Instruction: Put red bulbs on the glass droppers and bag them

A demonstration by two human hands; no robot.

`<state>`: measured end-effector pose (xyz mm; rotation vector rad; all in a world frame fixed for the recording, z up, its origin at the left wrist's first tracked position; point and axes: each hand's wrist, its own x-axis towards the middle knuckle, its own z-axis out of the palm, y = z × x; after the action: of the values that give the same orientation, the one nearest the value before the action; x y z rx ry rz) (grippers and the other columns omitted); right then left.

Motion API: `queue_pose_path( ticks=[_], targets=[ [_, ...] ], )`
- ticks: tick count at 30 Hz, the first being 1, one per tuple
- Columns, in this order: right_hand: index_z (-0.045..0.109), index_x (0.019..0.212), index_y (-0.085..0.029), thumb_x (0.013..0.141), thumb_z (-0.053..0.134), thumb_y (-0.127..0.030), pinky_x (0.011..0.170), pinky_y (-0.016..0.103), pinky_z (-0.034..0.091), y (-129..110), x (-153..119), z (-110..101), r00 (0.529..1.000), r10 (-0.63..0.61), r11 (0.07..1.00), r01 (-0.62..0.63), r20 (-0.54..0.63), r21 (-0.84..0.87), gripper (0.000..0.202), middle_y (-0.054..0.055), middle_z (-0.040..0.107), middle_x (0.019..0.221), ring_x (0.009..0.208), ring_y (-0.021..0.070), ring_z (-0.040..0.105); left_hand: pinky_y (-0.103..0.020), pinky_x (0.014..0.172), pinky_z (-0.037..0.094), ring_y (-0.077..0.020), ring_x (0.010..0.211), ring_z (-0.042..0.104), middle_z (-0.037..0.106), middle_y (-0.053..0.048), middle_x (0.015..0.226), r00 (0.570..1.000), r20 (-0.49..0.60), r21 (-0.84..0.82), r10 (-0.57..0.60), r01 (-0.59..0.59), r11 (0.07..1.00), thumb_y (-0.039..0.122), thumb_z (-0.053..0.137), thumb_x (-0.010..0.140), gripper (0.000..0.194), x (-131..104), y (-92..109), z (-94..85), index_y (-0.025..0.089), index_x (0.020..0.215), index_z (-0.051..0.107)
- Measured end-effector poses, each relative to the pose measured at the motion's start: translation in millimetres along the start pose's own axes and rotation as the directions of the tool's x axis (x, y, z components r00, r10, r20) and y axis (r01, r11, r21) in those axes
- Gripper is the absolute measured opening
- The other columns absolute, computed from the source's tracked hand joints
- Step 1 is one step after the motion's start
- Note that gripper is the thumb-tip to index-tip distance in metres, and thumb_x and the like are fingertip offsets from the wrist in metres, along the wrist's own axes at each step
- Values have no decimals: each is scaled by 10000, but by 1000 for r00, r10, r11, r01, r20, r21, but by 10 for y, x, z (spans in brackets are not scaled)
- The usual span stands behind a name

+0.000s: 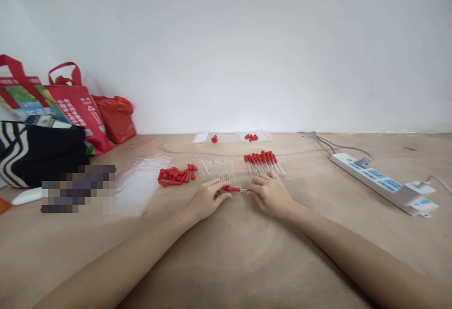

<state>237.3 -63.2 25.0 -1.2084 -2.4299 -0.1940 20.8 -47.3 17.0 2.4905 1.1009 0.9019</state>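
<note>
Between my hands a dropper lies level, made of a red rubber bulb [232,188] and a thin clear tube [243,190]. My left hand [207,199] is closed on the bulb end. On the tube end, my right hand [272,194] is closed with its fingers curled. Just beyond the left hand lies a row of clear tubes [216,170]. A pile of loose red bulbs [175,176] sits to their left. Past my right hand, several droppers with red bulbs [262,157] lie side by side, tubes pointing toward me.
Clear plastic bags [139,189] are spread at the left. Along the wall lie more bags [229,137] with red bulbs. A white power strip [374,177] with cords stands right. Shopping bags [81,111] and a black striped bag [52,149] crowd the far left.
</note>
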Motion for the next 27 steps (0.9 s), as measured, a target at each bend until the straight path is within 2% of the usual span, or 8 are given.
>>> queue_pose_path(
  ticks=[3,6,9,12,16,19,22,27],
  targets=[
    [625,743,-185,829,416,-255,669,281,258,197,85,14,965,261,964,-259,-36,59,237,44,610,764,752,154,508,-263,632,470,-136,669,551,580,-51,843,996,-3,46,-92,92,995,205,546,758,261,-3,-39,-5,141,1011,550],
    [614,807,-185,815,413,-270,629,257,299,363,224,78,861,507,853,-497,-27,157,218,41,631,805,735,153,541,-276,659,467,-144,696,559,575,-53,830,994,38,63,-103,100,993,189,527,764,208,0,-30,-4,134,961,563],
    [588,879,-178,792,426,-267,638,266,317,392,370,173,779,626,774,-615,-35,150,205,53,643,825,761,173,563,-272,674,463,-143,717,566,576,-53,834,994,80,49,-77,73,996,186,499,784,138,1,-11,-6,140,883,583],
    [571,850,-167,783,417,-267,688,305,310,315,502,255,738,671,742,-668,-71,58,196,74,641,770,764,203,569,-270,679,462,-141,715,566,573,-48,819,993,92,37,-68,65,997,186,496,787,116,1,-7,-14,144,841,590],
    [551,835,-161,781,400,-262,748,340,275,232,624,319,730,681,729,-684,-63,-39,189,86,641,760,797,219,568,-267,680,462,-140,711,565,568,-46,811,995,87,28,-58,55,998,183,503,780,111,-2,-12,-18,143,836,590],
    [548,852,-167,786,385,-259,752,345,259,250,644,347,731,682,730,-680,-1,-69,199,84,644,785,816,214,570,-263,675,462,-137,707,565,568,-37,802,995,81,17,-56,55,998,187,505,779,108,0,-10,-20,154,837,590],
    [561,829,-177,797,380,-289,759,346,246,289,619,361,731,682,730,-681,5,-64,216,72,648,794,822,208,570,-263,666,460,-136,694,563,568,-28,782,995,76,16,-57,56,998,192,508,776,97,2,-1,-19,161,821,588],
    [584,829,-184,793,393,-296,777,352,232,196,629,366,794,606,793,-608,-52,-37,224,59,653,816,805,197,572,-262,664,451,-139,700,563,572,-34,795,995,79,40,-58,55,998,202,504,779,100,-2,-17,12,158,820,583]
  ],
)
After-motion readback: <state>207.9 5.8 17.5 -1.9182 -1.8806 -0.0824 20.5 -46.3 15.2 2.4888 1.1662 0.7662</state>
